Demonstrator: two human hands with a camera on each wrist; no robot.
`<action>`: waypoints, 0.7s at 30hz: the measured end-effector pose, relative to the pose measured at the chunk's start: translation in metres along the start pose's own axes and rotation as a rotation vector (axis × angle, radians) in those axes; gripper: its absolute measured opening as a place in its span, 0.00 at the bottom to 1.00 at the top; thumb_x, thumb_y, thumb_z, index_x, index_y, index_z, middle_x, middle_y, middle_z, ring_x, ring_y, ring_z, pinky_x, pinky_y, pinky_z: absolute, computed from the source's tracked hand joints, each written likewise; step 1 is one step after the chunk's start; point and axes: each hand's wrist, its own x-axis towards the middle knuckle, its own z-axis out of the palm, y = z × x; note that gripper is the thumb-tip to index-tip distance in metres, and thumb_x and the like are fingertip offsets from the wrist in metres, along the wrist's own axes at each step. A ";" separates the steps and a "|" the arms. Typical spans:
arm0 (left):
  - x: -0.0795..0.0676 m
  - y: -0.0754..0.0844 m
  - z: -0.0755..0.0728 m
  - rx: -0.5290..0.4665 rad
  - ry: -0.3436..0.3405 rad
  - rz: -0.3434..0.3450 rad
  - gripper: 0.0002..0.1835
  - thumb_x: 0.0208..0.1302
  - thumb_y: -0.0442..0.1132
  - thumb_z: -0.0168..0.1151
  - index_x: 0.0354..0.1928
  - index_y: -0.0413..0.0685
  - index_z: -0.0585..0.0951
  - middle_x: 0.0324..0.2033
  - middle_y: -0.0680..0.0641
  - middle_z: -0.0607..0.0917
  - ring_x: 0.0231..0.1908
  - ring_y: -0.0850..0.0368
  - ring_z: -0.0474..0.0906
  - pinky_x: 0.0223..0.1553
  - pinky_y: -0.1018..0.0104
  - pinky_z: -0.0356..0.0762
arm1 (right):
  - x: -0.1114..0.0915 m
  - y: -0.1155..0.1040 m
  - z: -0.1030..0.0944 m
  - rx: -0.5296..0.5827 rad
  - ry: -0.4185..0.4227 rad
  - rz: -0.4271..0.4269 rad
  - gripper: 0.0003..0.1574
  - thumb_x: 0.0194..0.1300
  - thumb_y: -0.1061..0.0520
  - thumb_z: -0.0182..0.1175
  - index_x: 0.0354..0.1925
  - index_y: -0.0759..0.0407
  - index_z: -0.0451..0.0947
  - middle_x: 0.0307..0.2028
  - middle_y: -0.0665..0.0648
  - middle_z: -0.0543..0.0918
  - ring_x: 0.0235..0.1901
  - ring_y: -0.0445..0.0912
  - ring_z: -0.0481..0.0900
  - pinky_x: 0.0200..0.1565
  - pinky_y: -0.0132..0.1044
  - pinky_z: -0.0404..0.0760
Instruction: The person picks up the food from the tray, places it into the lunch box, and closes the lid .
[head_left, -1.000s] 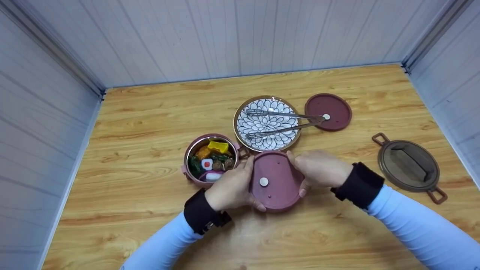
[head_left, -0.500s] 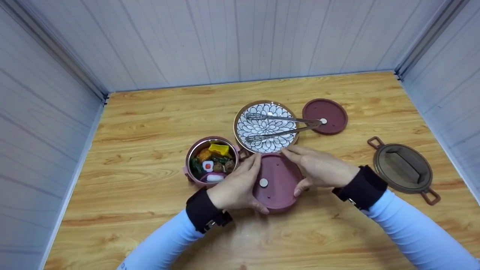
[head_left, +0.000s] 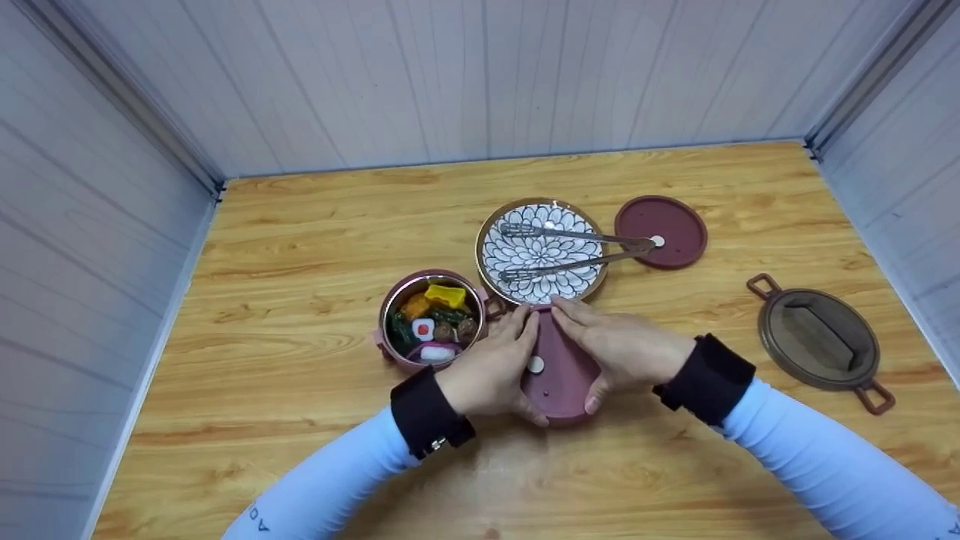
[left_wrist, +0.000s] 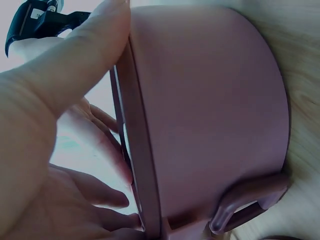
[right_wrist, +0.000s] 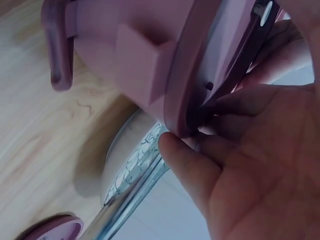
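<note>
A mauve lid (head_left: 559,379) with a small white disc lies on top of a mauve pot (left_wrist: 215,110), whose side shows in both wrist views. My left hand (head_left: 491,375) rests along the lid's left side, fingers straight towards the far rim and thumb at the near edge. From the right, my right hand (head_left: 626,349) presses on the lid in a similar way, fingers extended over the far rim. The fingertips of both hands come close together there. In the left wrist view, the thumb lies against the lid's edge.
Left of the hands stands an uncovered pot (head_left: 386,352) of toy food. Behind, metal tongs (head_left: 577,262) lie across a flower-patterned plate (head_left: 484,259) and reach a dark red lid (head_left: 664,217). A brown lid with handles (head_left: 817,337) lies at the right.
Both hands have slid inward over the lid, covering more of it. The right fingers have shifted from the lid's side rim to its top and straightened.
</note>
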 end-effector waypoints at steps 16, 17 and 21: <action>-0.009 -0.016 0.017 -0.208 0.143 0.009 0.79 0.33 0.58 0.84 0.77 0.35 0.38 0.75 0.32 0.45 0.73 0.38 0.48 0.70 0.51 0.53 | -0.013 0.032 0.020 0.202 0.175 -0.081 0.82 0.38 0.38 0.79 0.75 0.72 0.44 0.72 0.72 0.52 0.70 0.63 0.56 0.68 0.53 0.58; -0.011 -0.018 0.018 -0.222 0.154 0.013 0.79 0.34 0.58 0.84 0.77 0.35 0.39 0.75 0.31 0.46 0.73 0.38 0.48 0.70 0.51 0.53 | -0.016 0.034 0.021 0.211 0.181 -0.078 0.81 0.38 0.39 0.79 0.75 0.72 0.44 0.72 0.73 0.54 0.69 0.63 0.58 0.67 0.53 0.60; -0.014 -0.025 0.022 -0.279 0.211 0.048 0.76 0.33 0.57 0.85 0.77 0.36 0.45 0.73 0.35 0.56 0.72 0.43 0.55 0.69 0.52 0.57 | -0.021 0.039 0.023 0.239 0.182 -0.050 0.79 0.40 0.42 0.80 0.75 0.72 0.46 0.69 0.72 0.60 0.65 0.63 0.67 0.64 0.52 0.67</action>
